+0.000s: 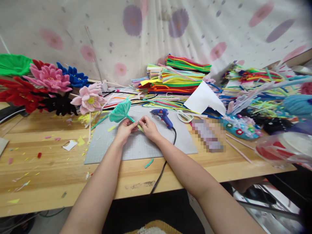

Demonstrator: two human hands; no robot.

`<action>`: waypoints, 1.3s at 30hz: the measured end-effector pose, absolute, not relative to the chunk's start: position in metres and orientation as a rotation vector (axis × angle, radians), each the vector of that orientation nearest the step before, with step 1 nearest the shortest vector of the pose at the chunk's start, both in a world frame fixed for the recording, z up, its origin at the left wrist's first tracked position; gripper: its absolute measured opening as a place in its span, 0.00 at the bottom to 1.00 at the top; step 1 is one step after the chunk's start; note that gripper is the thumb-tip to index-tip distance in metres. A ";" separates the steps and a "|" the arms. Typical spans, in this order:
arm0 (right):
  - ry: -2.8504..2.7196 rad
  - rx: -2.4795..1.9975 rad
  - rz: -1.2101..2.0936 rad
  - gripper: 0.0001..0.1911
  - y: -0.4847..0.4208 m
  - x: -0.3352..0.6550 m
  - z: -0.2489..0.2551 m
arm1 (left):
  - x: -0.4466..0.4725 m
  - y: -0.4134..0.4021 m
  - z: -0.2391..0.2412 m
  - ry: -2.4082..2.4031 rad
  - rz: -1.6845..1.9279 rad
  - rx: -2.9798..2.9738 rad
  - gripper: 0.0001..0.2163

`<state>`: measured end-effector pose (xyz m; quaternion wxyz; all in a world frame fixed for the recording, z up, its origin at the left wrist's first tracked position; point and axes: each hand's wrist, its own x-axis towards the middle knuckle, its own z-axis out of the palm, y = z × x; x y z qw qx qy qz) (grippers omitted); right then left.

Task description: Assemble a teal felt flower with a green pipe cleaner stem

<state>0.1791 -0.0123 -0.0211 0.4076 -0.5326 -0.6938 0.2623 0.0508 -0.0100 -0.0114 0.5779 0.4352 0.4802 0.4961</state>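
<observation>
Between my hands is a teal pipe-cleaner flower (120, 110), its fan-shaped head tilted to the upper left. My left hand (125, 130) is closed on its stem just below the head. Farther down the stem, the fingers of my right hand (148, 126) pinch a yellow-green strip (140, 128) that lies against the stem. Both hands are above a grey cutting mat (104, 152). A blue glue gun (163, 117) lies on the mat to the right of my hands, its black cord running toward the front edge. White-handled scissors (184, 117) rest at the mat's right back edge.
Finished fuzzy flowers (52, 78) stand at the left. Stacked pipe cleaners (176, 79) fill the back, with white paper (206, 99) in front. A clear plastic container (285, 149) sits at the right edge. Scraps litter the wooden table (56, 182); a short teal piece (149, 163) lies near the mat.
</observation>
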 end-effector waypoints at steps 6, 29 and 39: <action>-1.754 -1.440 0.622 0.05 -0.009 0.177 -0.021 | 0.052 -0.014 -0.008 1.086 1.134 1.051 0.16; -1.657 -1.449 0.552 0.07 -0.018 0.194 -0.005 | 0.049 -0.010 -0.012 1.235 1.341 1.001 0.14; -2.124 -2.207 0.530 0.20 -0.027 0.300 0.052 | 0.045 -0.006 -0.012 1.251 1.381 0.963 0.10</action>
